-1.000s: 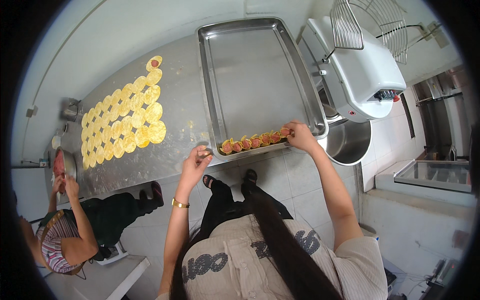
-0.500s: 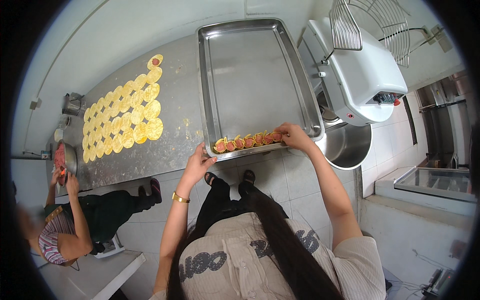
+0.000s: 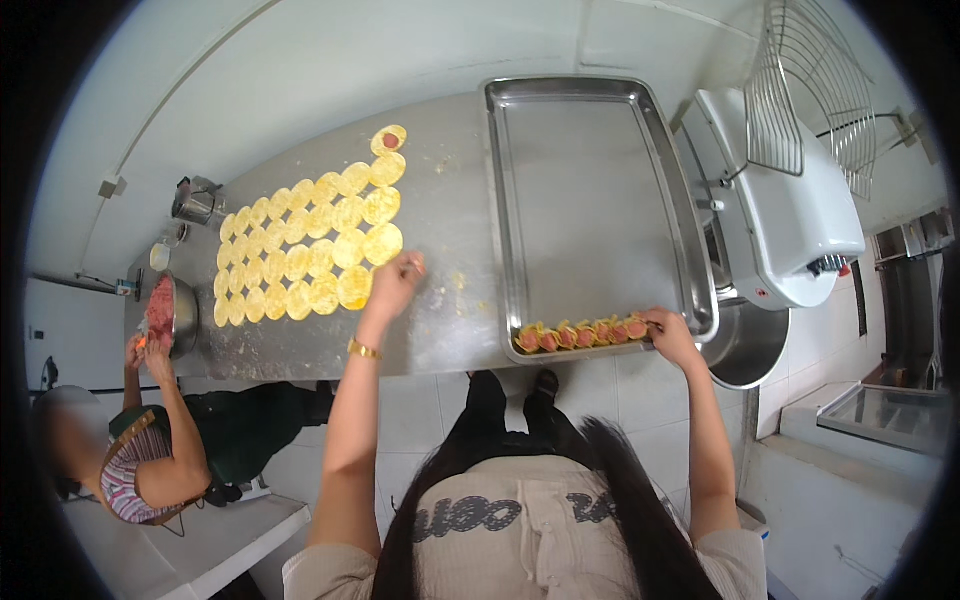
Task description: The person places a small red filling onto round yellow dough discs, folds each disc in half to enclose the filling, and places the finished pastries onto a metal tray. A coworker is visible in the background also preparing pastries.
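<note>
At the table's front, my left hand (image 3: 397,286) hovers with loosely curled fingers beside the flat round yellow wrappers (image 3: 321,294), and nothing shows in it. The wrappers lie in overlapping rows; the farthest one carries a lump of pink meat filling (image 3: 390,141). My right hand (image 3: 672,335) is at the near right corner of a deep metal tray (image 3: 498,215), its fingers closed on the end dumpling (image 3: 637,328) of a row. The other dumplings (image 3: 567,337), yellow-edged with pink meat on top, stand side by side along the tray's near wall.
On the left a co-worker's hands (image 3: 150,348) work at a metal bowl (image 3: 184,315) of pink meat. Beyond it stands a metal pot (image 3: 193,203). A white mixer (image 3: 775,205) with a wire guard and a steel bowl (image 3: 752,350) sits right of the tray.
My left hand has left the tray's near left corner and moved left and away toward the wrappers. My right hand stays at the row's right end. The whole view has shifted.
</note>
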Demonstrator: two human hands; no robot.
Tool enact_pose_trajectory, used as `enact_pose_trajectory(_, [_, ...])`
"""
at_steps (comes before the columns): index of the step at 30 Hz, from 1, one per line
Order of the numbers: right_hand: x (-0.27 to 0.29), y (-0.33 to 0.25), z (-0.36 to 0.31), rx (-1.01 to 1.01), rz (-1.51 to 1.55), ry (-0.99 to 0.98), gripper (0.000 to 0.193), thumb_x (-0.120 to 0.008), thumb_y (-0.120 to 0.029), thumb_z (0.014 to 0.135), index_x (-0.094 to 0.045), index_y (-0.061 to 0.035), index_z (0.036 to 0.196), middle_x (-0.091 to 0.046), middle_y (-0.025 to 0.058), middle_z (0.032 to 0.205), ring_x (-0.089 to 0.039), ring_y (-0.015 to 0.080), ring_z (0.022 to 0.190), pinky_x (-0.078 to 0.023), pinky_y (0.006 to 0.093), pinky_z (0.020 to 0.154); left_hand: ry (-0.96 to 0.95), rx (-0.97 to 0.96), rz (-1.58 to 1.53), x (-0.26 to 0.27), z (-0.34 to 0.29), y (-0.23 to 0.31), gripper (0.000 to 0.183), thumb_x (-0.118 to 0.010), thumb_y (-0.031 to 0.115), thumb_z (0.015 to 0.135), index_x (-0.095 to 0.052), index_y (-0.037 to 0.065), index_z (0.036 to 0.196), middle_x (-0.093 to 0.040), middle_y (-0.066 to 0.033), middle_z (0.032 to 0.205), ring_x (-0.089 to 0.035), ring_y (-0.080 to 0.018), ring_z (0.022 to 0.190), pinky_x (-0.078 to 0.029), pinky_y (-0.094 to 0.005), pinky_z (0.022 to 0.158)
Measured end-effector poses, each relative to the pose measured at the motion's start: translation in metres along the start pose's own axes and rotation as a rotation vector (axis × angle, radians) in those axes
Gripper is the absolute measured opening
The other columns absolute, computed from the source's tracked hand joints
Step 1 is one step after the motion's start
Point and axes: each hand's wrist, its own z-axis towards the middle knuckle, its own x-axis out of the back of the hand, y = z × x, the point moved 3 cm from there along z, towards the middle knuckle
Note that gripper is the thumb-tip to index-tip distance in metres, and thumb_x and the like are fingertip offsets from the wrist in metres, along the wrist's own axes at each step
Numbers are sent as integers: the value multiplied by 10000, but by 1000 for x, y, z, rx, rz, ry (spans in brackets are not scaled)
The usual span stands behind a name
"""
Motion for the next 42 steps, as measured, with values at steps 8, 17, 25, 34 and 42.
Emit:
enact_pose_trajectory(8, [4, -4, -2, -168, 14, 163, 304, -553, 10, 799, -697, -65, 1056, -683, 163, 989, -658, 296, 853, -503, 351, 769, 314, -142, 263, 91, 237, -126, 239, -620, 239, 854, -704, 38, 951, -696, -177, 861, -676, -244, 777, -504, -367, 694])
enact_pose_trajectory(17, [12, -15, -19, -338, 21, 260, 384, -493, 62, 700, -718, -49, 991, -691, 160, 948, -660, 279, 852, -519, 354, 779, 90, -119, 325, 74, 373, -152, 298, -745, 265, 775, -669, -10, 862, -688, -92, 797, -634, -216, 712, -501, -337, 707])
enact_pose_trajectory(25, [-8, -16, 0, -343, -80, 120, 456, -514, 82, 679, -723, -110, 1035, -675, 138, 1028, -634, 313, 930, -505, 351, 846, -68, 275, -700, 68, 382, -146, 224, -570, 162, 877, -601, -20, 1004, -624, -92, 974, -610, -186, 871, -532, -289, 756])
enact_pose_trajectory(34, [-20, 0, 7, -278, -115, 26, 435, -529, 69, 710, -723, -138, 1040, -679, 131, 1012, -635, 309, 921, -503, 352, 834, -109, 220, -1345, 78, 341, -132, 376, -363, 78, 927, -429, -158, 1212, -505, -263, 1262, -535, -355, 1169, -480, -428, 1023])
enact_pose_trajectory(42, [-7, -4, 6, -171, -67, -89, 472, -513, 89, 704, -685, -100, 1101, -663, 153, 1051, -629, 318, 944, -497, 365, 844, -224, 170, -1627, 96, 247, -102, 405, -404, 73, 943, -372, -145, 1283, -393, -274, 1381, -412, -366, 1291, -388, -461, 1095])
